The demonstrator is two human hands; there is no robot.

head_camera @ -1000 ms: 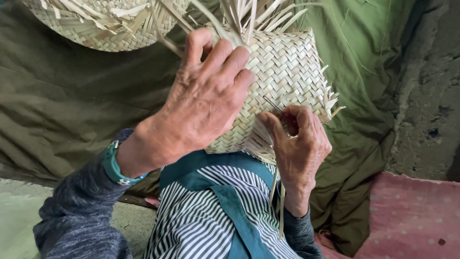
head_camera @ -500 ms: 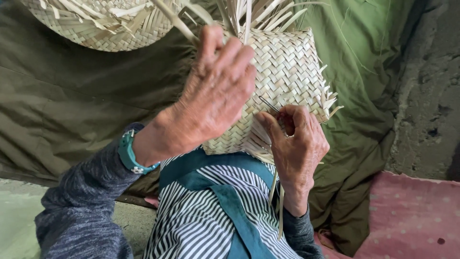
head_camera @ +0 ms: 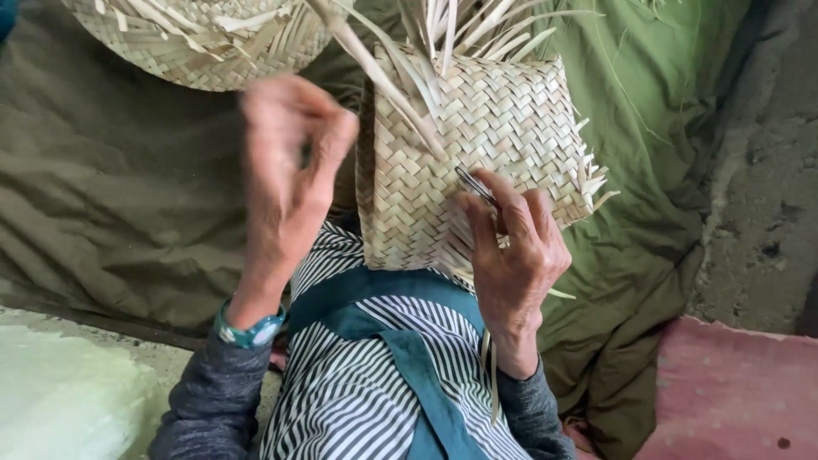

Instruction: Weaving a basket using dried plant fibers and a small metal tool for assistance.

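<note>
At twelve o'clock above the lap, the woven basket rested. The right hand gripped its lower edge, fingers closed on a thin metal tool. The left hand, at nine o'clock, hung blurred, fingers loosely curled, holding nothing.

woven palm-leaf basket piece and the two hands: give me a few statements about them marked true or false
1. The right hand presses a thin dark metal tool against the pale woven palm-leaf basket piece. True.
2. The left hand lies flat on that weave. False: it is lifted clear of it, blurred.
3. The left wrist wears a teal band. True.
4. The cloth behind is red. False: it is olive green.
</note>
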